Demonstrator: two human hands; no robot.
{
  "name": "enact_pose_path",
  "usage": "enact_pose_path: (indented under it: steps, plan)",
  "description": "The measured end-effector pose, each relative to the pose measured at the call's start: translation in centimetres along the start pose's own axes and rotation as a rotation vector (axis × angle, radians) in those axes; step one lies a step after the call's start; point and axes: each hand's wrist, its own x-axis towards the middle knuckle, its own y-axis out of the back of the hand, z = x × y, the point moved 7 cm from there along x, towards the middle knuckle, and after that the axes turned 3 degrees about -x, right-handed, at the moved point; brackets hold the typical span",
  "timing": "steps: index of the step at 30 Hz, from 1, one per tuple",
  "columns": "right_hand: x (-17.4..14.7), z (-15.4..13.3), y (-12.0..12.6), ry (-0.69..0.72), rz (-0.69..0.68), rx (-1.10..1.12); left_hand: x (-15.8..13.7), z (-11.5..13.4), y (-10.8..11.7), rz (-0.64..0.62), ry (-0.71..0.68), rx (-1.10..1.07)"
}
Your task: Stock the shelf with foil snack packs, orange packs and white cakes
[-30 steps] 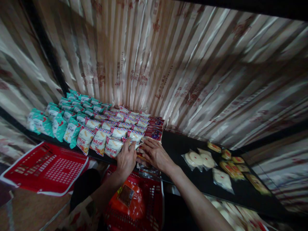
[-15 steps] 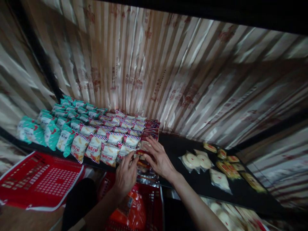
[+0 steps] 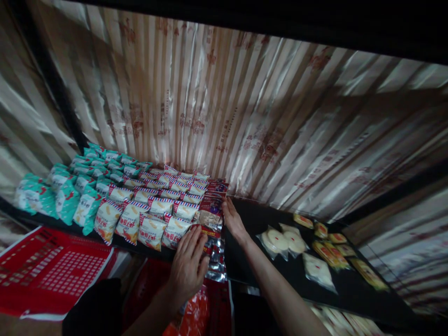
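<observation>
The red packets (image 3: 211,203) stand in a narrow row on the shelf (image 3: 257,212), overlapping from back to front, with silvery lower ends at the shelf's near edge. A person's two hands are at this row. The right hand (image 3: 234,221) is released, its fingers straight and close together, set along the row's right side near the middle. The left hand (image 3: 191,261) is also released, palm down with fingers lightly bent, its fingertips over the front of the row, where it meets the white packets; how firmly they press there I cannot tell.

The white packets (image 3: 153,231), with striped top edges, stand in several rows just left of the red ones. Further left, the teal packets (image 3: 86,210) fill the shelf's end. Well apart on the right lie round cakes (image 3: 276,240) in clear wrap, a pale bag (image 3: 318,270) near them, and several yellow packs (image 3: 329,249) beyond.

Below the shelf's front edge, a red basket (image 3: 21,261) sits on the left, and an orange bag (image 3: 196,312) lies below the left hand. Behind everything hangs a pleated, shiny sheet (image 3: 196,93) with reddish print.
</observation>
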Motion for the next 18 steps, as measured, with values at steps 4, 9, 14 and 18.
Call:
enact_pose_path:
  steps: [4,9,14,18]
  plan:
    - [0.4,-0.2,-0.5,0.056,-0.044,-0.042,0.0,0.0,-0.3,-0.020,0.005,-0.028]
    - [1.5,0.3,0.1,-0.003,-0.039,-0.101,0.1,0.4,-0.2,-0.008,-0.021,-0.051]
    - [4.6,1.6,-0.1,-0.029,0.017,-0.043,0.2,0.8,-0.3,0.008,-0.065,-0.047]
    - [6.3,2.0,-0.5,-0.022,0.047,0.072,0.4,0.5,-0.8,-0.002,-0.065,-0.036]
